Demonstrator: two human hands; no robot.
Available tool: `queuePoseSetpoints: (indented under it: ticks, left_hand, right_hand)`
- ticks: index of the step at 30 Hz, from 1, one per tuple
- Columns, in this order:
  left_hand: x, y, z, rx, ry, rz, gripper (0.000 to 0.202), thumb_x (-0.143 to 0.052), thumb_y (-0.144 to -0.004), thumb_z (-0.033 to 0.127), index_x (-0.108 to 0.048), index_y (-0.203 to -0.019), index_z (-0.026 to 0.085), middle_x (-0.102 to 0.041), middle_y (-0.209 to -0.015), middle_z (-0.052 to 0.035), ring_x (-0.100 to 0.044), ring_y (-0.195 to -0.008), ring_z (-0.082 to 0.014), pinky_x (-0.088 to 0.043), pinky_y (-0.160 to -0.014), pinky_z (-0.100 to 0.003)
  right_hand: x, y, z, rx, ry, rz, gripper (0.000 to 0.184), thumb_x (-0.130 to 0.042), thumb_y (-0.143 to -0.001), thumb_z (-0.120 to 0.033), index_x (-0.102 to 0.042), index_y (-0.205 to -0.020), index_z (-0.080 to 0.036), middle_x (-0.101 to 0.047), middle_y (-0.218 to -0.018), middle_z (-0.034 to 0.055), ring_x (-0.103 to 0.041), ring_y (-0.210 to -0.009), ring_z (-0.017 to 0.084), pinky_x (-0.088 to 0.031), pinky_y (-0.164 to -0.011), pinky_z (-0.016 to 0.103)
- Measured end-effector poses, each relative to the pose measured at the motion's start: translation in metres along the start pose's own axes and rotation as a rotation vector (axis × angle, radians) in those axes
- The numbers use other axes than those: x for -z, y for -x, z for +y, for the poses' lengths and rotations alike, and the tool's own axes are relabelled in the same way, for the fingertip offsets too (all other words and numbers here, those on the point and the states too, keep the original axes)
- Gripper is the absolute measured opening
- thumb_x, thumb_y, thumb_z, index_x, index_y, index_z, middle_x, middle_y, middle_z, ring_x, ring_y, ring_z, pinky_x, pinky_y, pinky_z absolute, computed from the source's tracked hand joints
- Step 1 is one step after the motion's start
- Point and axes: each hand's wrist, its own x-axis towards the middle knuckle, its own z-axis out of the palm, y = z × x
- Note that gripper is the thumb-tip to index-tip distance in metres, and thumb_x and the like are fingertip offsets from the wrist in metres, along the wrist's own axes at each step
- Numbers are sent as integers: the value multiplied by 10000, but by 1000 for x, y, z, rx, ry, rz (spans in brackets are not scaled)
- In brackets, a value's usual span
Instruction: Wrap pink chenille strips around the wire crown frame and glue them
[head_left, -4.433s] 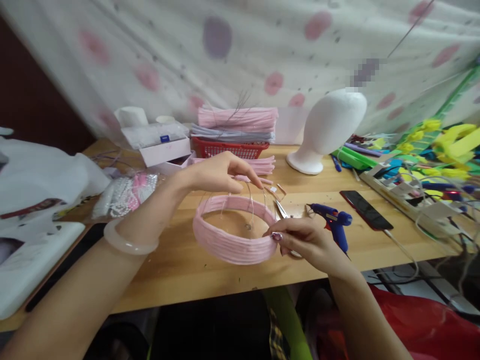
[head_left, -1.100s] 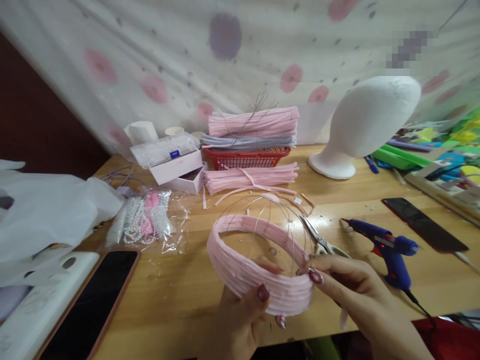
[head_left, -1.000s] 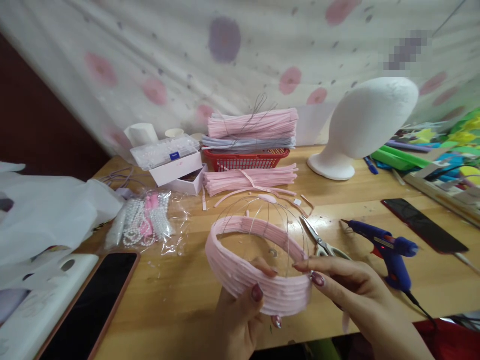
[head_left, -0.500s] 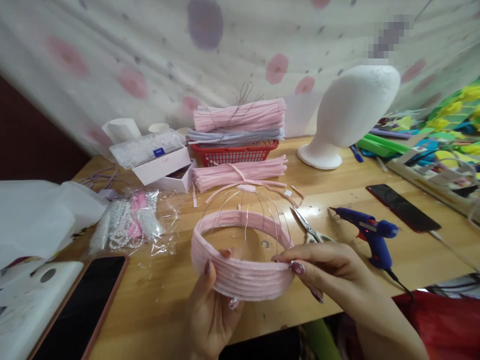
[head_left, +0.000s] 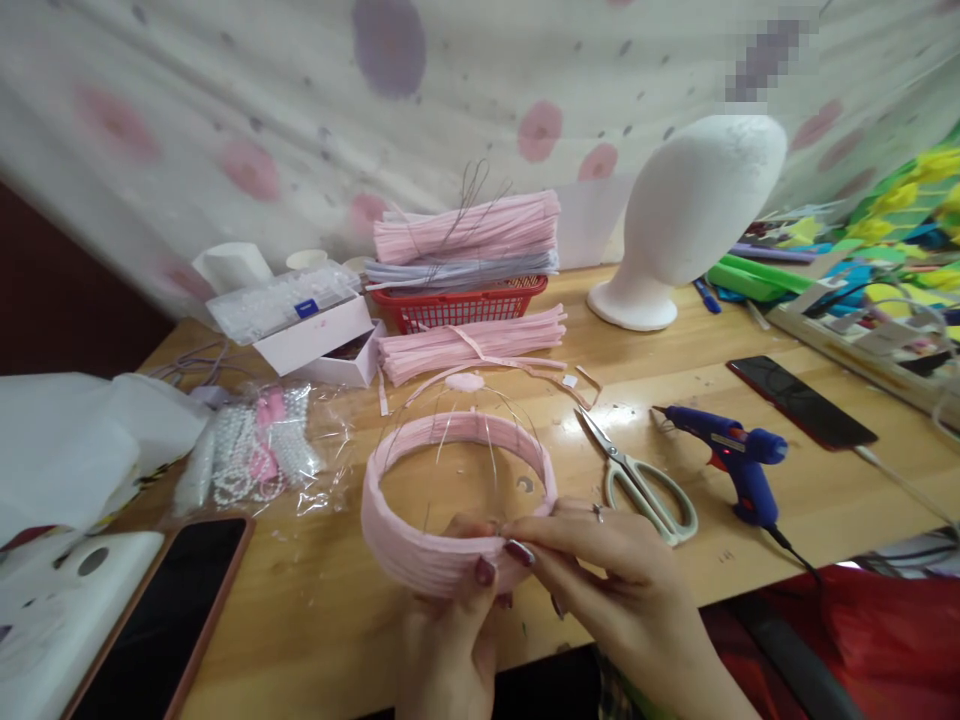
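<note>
A pink ring-shaped band (head_left: 420, 562), made of stacked strips, is held above the table with thin wires (head_left: 491, 450) arching over it to a small pink pad (head_left: 465, 382). My left hand (head_left: 454, 630) grips the near side of the band, thumb outside and fingers reaching inside. My right hand (head_left: 615, 580) pinches the top edge of the band just right of the left thumb; a wire end there is partly hidden by the fingertips. Scissors (head_left: 646, 490) lie behind my right hand, and a blue glue gun (head_left: 731, 450) with a red light lies further right.
Bundles of pink strips (head_left: 472, 345) lie in front of and on a red basket (head_left: 465, 308). A white foam head (head_left: 694, 220) stands behind. Phones (head_left: 161, 620) (head_left: 801, 400), bagged beads (head_left: 262, 445) and boxes (head_left: 319, 345) surround the work area.
My right hand has moved left along the band's edge, close to my left thumb. The band has turned, its wires and pad shifting left, and the scissors now show fully.
</note>
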Motion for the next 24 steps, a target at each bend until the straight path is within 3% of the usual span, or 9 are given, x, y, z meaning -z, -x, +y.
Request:
queuePoseSetpoints:
  ticks: [4,8,12,16,19,24]
  left_hand:
    - [-18,6,-6,-38,118,61,299,-994,-531,385,-803,-723,259,-765,-748,22,-716,-724,-130,-566,-685,-178]
    - [-24,8,-8,-37,152,92,311,-998,-522,380,-796,-718,248,-720,-687,40,-669,-651,-102,-557,-646,-166]
    - [-21,9,-10,-24,145,144,357,-999,-515,393,-782,-743,224,-718,-732,22,-660,-679,-120,-570,-664,-206]
    - [-10,4,-11,-7,68,21,320,-965,-596,399,-758,-743,204,-676,-710,10,-654,-682,-150,-587,-674,-264]
    - [-1,-4,-12,-60,5,-42,286,-947,-636,392,-747,-710,201,-636,-664,23,-604,-609,-113,-558,-600,-201]
    - [3,-11,-8,-135,-8,-55,260,-938,-664,364,-733,-692,206,-618,-665,42,-587,-586,-70,-542,-618,-135]
  right_hand:
    - [0,6,-2,-55,37,11,116,-685,-918,-195,-772,-969,-252,-733,-682,-24,-593,-467,82,-472,-450,187]
    - [1,17,1,-95,68,20,50,-678,-923,-207,-723,-914,-228,-719,-702,-10,-662,-563,104,-525,-509,181]
    - [-4,29,5,-149,-3,23,35,-655,-934,-212,-685,-920,-221,-681,-657,-32,-626,-500,89,-509,-465,158]
    - [-1,36,5,-166,25,15,48,-644,-933,-206,-685,-917,-223,-676,-684,-23,-641,-548,100,-529,-512,175]
    - [20,36,9,-152,129,107,85,-647,-932,-256,-715,-893,-223,-701,-728,22,-683,-674,161,-564,-617,254]
    - [85,31,29,-282,306,177,321,-654,-894,-509,-762,-867,-208,-720,-717,78,-689,-729,251,-558,-625,338]
